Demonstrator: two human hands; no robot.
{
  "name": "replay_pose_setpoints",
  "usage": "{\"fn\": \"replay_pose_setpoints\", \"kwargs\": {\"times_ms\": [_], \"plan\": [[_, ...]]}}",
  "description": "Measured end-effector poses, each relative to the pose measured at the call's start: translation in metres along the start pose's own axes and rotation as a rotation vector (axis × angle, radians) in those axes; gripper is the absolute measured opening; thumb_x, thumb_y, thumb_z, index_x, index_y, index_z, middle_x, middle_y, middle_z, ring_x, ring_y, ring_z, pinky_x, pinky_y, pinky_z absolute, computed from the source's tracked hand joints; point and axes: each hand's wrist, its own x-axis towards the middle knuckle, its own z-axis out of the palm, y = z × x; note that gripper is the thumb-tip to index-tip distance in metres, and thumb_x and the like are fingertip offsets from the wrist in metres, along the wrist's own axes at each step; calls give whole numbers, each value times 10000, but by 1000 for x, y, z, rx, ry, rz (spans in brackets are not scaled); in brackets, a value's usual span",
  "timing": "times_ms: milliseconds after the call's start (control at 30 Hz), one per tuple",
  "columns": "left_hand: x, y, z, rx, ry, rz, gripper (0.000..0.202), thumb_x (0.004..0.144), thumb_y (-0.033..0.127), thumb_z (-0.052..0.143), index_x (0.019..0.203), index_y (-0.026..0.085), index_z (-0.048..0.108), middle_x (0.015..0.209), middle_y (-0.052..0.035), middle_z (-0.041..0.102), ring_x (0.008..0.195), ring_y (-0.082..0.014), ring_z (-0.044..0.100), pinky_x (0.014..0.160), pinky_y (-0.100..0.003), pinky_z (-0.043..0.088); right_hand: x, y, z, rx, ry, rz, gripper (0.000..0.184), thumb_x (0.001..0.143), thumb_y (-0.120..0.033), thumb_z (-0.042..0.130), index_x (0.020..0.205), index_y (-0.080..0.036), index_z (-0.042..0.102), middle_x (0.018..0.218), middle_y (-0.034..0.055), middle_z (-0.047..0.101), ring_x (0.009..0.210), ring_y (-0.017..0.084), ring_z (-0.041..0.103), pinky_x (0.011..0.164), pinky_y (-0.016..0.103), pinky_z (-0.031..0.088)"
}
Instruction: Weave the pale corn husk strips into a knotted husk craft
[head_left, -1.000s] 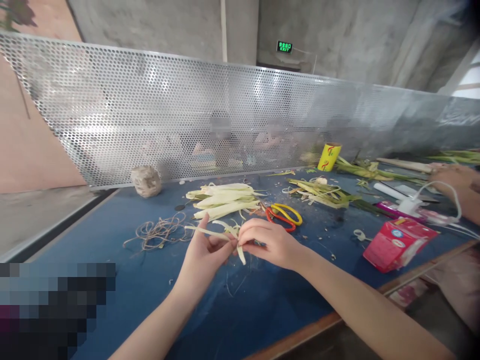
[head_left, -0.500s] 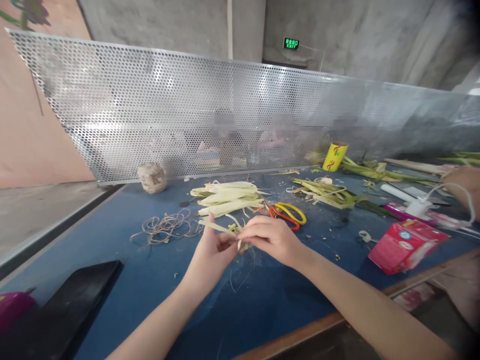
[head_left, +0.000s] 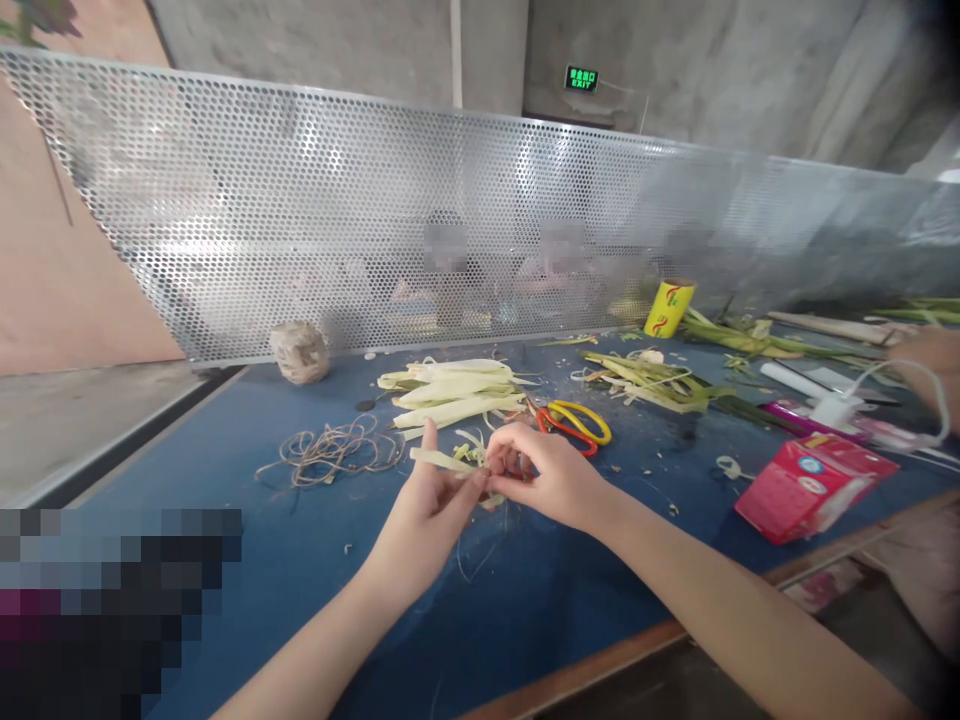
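Observation:
My left hand (head_left: 424, 515) is closed round a pale corn husk strip (head_left: 439, 459), whose free end sticks out to the left past my thumb. Against it, the curled fingers of my right hand (head_left: 559, 478) pinch the same husk piece where the two hands meet. My fingers partly cover the piece there. Just beyond lies a stack of pale husks (head_left: 457, 395). Scissors (head_left: 579, 428) with red and yellow handles rest at its right. Left of the stack, a loose tangle of thin twine (head_left: 330, 455) lies on the blue table (head_left: 405, 640).
A perforated metal screen (head_left: 345, 220) borders the far side. Along it stand a wrapped beige lump (head_left: 300, 352) and a yellow roll (head_left: 669, 308). Green husks (head_left: 652, 380), a red packet (head_left: 810, 488) and a white cable (head_left: 937, 385) lie right, near another person's hand (head_left: 919, 360).
My right hand's fingers have curled more and shifted slightly right along the husk. My left hand stays on the strip, and the view has shifted slightly.

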Motion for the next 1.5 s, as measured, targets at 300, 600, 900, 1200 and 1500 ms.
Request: {"fn": "replay_pose_setpoints", "kwargs": {"times_ms": [300, 600, 900, 1200, 1500], "plan": [[2, -4, -2, 98, -44, 56, 878, 748, 257, 534, 1383, 84, -48, 581, 58, 562, 547, -119, 496, 583, -245, 394, 0, 0, -3, -28, -78, -67, 297, 744, -217, 610, 1016, -195, 492, 744, -16, 570, 551, 86, 471, 529, 199, 409], [1, -15, -3, 117, -128, 66, 853, 754, 218, 508, 1389, 107, -50, 626, 34, 596, 571, -126, 535, 571, -242, 405, 7, -14, -1, -64, 92, -288, 191, 828, -227, 537, 1011, -209, 584, 987, 52, 633, 926, 171, 508, 867, 356, 382], [2, -4, -1, -156, -178, -20, 1021, 681, 207, 600, 1366, 68, -144, 579, 29, 622, 516, -116, 525, 479, -223, 397, 4, -3, -7, -58, 133, -427, 306, 874, -120, 421, 1044, -295, 606, 905, 25, 602, 812, 146, 518, 779, 342, 408], [1, 0, -3, -215, -184, -121, 1006, 657, 220, 668, 1398, 104, -2, 572, 23, 624, 498, -105, 541, 489, -220, 410, 0, -6, -15, -333, 63, -484, 329, 831, -112, 395, 1020, -228, 637, 741, 26, 374, 676, 149, 397, 615, 295, 377], [5, -5, -1, -206, -221, -146, 880, 694, 239, 643, 1365, 38, 112, 573, -7, 637, 465, -104, 522, 480, -229, 402, 0, -4, -10, -589, 74, -476, 346, 876, -149, 321, 1051, -127, 619, 606, 37, 476, 587, 159, 410, 515, 274, 359]]}}
